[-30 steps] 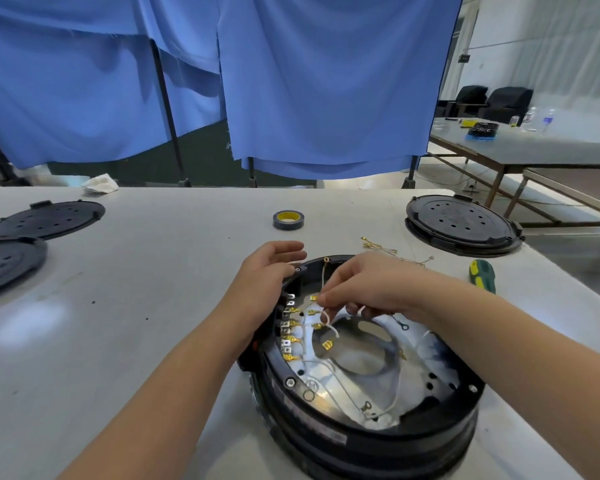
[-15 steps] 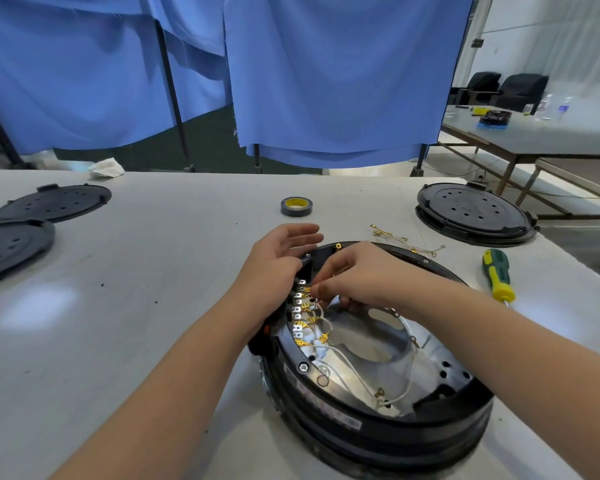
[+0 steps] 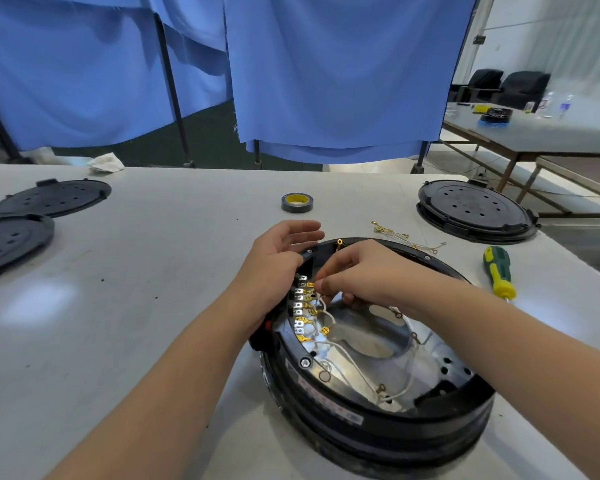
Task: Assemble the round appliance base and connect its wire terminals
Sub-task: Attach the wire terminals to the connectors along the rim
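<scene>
So the round base is sitting flat on the table right in front of me, open side up. Black outer ring, stacked-looking sides, with a shiny silver plate inside that has a big cutout in the middle. Along the inner left edge there's a row of silver tabs with little gold terminals lined up next to them, some already pushed on from what I can see. One loose gold terminal lies just off the row on a white wire. More thin white wires snake across the plate down to a gold ring end near the front rim.
</scene>
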`<action>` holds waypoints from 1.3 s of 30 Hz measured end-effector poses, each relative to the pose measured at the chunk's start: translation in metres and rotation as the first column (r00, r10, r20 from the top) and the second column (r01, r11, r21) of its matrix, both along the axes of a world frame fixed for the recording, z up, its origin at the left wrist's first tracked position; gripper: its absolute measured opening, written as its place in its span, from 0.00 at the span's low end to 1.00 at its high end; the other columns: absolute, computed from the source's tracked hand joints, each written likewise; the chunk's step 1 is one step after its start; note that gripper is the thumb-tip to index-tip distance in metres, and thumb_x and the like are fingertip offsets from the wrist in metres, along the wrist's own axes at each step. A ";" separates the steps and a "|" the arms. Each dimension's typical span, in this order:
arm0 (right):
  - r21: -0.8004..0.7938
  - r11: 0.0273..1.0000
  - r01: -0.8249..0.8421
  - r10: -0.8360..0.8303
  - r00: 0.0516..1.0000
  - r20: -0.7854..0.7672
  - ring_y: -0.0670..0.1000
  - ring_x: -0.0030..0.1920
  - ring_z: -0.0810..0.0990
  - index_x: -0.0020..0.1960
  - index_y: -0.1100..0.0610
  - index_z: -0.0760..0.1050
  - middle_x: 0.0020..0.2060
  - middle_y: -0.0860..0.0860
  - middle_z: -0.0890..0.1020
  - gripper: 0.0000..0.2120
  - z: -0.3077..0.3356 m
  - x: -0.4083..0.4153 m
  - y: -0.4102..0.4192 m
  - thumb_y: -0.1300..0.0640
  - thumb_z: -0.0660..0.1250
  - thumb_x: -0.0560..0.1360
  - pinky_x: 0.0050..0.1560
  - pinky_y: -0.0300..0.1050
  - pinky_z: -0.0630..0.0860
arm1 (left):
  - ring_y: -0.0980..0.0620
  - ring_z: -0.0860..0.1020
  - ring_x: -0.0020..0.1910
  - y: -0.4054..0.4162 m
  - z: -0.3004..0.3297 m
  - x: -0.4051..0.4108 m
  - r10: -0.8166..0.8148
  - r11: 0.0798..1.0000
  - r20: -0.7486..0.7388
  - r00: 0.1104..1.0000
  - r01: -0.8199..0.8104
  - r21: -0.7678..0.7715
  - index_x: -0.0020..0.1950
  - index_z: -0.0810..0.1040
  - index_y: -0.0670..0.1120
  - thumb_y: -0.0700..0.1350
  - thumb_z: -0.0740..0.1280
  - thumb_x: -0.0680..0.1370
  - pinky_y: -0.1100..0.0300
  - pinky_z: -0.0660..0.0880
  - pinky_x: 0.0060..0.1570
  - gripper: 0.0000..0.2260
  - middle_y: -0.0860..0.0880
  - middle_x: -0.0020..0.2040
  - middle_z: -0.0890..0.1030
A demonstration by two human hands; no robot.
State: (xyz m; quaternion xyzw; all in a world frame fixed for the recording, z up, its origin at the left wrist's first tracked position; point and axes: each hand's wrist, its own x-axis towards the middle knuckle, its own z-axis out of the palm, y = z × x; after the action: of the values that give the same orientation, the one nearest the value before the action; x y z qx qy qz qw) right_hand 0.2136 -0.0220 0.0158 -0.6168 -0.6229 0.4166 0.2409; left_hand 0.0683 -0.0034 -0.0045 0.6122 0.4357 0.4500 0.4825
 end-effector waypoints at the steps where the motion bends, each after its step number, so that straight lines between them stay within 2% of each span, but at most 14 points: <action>1: 0.000 1.000 -0.005 0.005 1.000 0.001 0.39 0.21 0.72 0.36 0.51 0.81 0.28 0.46 0.83 0.07 0.000 0.000 0.000 0.59 0.72 0.72 0.25 0.32 0.70 | 0.53 0.78 0.60 0.000 0.000 0.000 0.001 1.000 -0.001 1.000 -0.001 0.002 0.56 0.76 0.49 0.23 0.54 0.73 0.49 0.71 0.66 0.25 0.49 0.57 0.81; 10: 0.026 1.000 -0.013 0.014 1.000 -0.024 0.39 0.20 0.72 0.36 0.51 0.81 0.26 0.46 0.82 0.07 -0.001 -0.003 0.000 0.60 0.72 0.71 0.23 0.30 0.68 | 0.56 0.78 0.59 0.000 0.000 0.001 -0.006 1.000 0.005 1.000 0.006 0.004 0.58 0.76 0.47 0.23 0.54 0.73 0.52 0.71 0.67 0.25 0.49 0.57 0.81; 18: 0.069 0.998 -0.007 0.009 1.000 -0.026 0.40 0.20 0.71 0.37 0.52 0.83 0.26 0.46 0.82 0.05 -0.001 -0.005 0.001 0.59 0.73 0.71 0.23 0.29 0.67 | 0.54 0.77 0.61 0.002 -0.002 0.001 -0.007 1.000 0.013 1.000 0.007 -0.013 0.56 0.76 0.49 0.24 0.53 0.73 0.49 0.70 0.67 0.25 0.49 0.57 0.81; 22: 0.067 0.997 -0.026 0.025 1.000 0.008 0.40 0.24 0.76 0.38 0.54 0.82 0.27 0.46 0.82 0.05 -0.003 -0.004 0.001 0.56 0.72 0.72 0.27 0.33 0.73 | 0.53 0.78 0.60 0.003 -0.002 0.001 -0.003 1.000 0.024 1.000 0.004 -0.007 0.55 0.76 0.50 0.23 0.53 0.73 0.49 0.70 0.67 0.25 0.49 0.57 0.81; 24: 0.140 0.990 -0.026 0.011 0.995 0.102 0.42 0.29 0.79 0.39 0.53 0.82 0.29 0.47 0.83 0.06 -0.004 0.000 0.000 0.51 0.73 0.71 0.34 0.37 0.78 | 0.54 0.78 0.60 0.004 -0.003 0.001 -0.007 1.000 0.023 1.000 0.007 0.003 0.55 0.76 0.50 0.23 0.53 0.73 0.51 0.71 0.66 0.25 0.49 0.57 0.81; 25: 0.183 0.983 -0.017 -0.009 0.990 0.143 0.41 0.29 0.79 0.39 0.52 0.82 0.28 0.45 0.83 0.06 -0.004 0.002 0.000 0.49 0.73 0.70 0.34 0.38 0.77 | 0.55 0.78 0.60 0.004 -0.004 0.000 -0.010 1.000 0.020 1.000 0.010 0.009 0.55 0.76 0.50 0.23 0.54 0.73 0.52 0.72 0.65 0.25 0.50 0.57 0.81; 27: 0.273 0.962 0.007 -0.057 0.983 0.175 0.37 0.25 0.75 0.37 0.49 0.81 0.23 0.40 0.78 0.06 -0.003 0.007 -0.001 0.48 0.73 0.69 0.30 0.35 0.71 | 0.55 0.78 0.60 0.005 -0.005 0.000 -0.012 1.000 0.023 1.000 0.011 0.014 0.55 0.76 0.50 0.24 0.54 0.72 0.56 0.75 0.61 0.25 0.50 0.56 0.81; 29: 0.371 0.928 0.003 -0.075 0.981 0.180 0.38 0.24 0.70 0.34 0.48 0.79 0.21 0.40 0.74 0.06 -0.001 0.009 0.000 0.50 0.73 0.69 0.28 0.32 0.66 | 0.54 0.78 0.60 0.006 -0.005 0.000 -0.011 1.000 0.025 1.000 0.010 0.016 0.55 0.76 0.50 0.24 0.54 0.72 0.58 0.77 0.57 0.25 0.50 0.56 0.81; 31: 0.403 0.913 -0.061 0.000 0.989 0.150 0.40 0.25 0.68 0.33 0.47 0.79 0.22 0.42 0.72 0.06 0.000 0.007 -0.002 0.52 0.72 0.69 0.28 0.32 0.65 | 0.53 0.78 0.60 0.006 -0.005 0.000 -0.010 1.000 0.021 1.000 0.009 0.021 0.56 0.76 0.49 0.23 0.54 0.72 0.58 0.76 0.59 0.25 0.50 0.56 0.81; 34: 0.334 0.914 -0.231 0.180 0.968 0.176 0.40 0.24 0.67 0.37 0.48 0.80 0.21 0.41 0.71 0.03 -0.001 0.003 -0.006 0.53 0.71 0.69 0.27 0.31 0.65 | 0.54 0.78 0.59 0.006 -0.004 0.001 -0.007 1.000 0.021 1.000 0.007 0.026 0.56 0.76 0.49 0.23 0.54 0.72 0.60 0.76 0.57 0.25 0.50 0.55 0.81; 36: 0.301 0.914 -0.271 0.216 0.955 0.203 0.41 0.23 0.67 0.40 0.47 0.81 0.20 0.43 0.71 0.02 -0.002 0.003 -0.007 0.53 0.70 0.71 0.28 0.35 0.66 | 0.54 0.78 0.59 0.005 -0.004 0.001 -0.003 1.000 0.020 1.000 0.002 0.027 0.56 0.76 0.48 0.23 0.54 0.72 0.61 0.77 0.56 0.25 0.50 0.55 0.81; 39: 0.273 0.918 -0.289 0.239 0.950 0.202 0.42 0.22 0.66 0.42 0.49 0.83 0.19 0.44 0.71 0.03 -0.001 0.004 -0.008 0.53 0.69 0.72 0.30 0.40 0.66 | 0.53 0.78 0.60 0.005 -0.004 0.001 0.001 1.000 0.020 1.000 -0.002 0.028 0.56 0.76 0.48 0.23 0.53 0.72 0.55 0.75 0.61 0.25 0.49 0.55 0.81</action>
State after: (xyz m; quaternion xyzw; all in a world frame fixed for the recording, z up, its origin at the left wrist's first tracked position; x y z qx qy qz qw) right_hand 0.2173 -0.0299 0.0149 -0.5154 -0.7741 0.2941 0.2206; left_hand 0.0690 0.0021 -0.0089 0.6139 0.4249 0.4626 0.4781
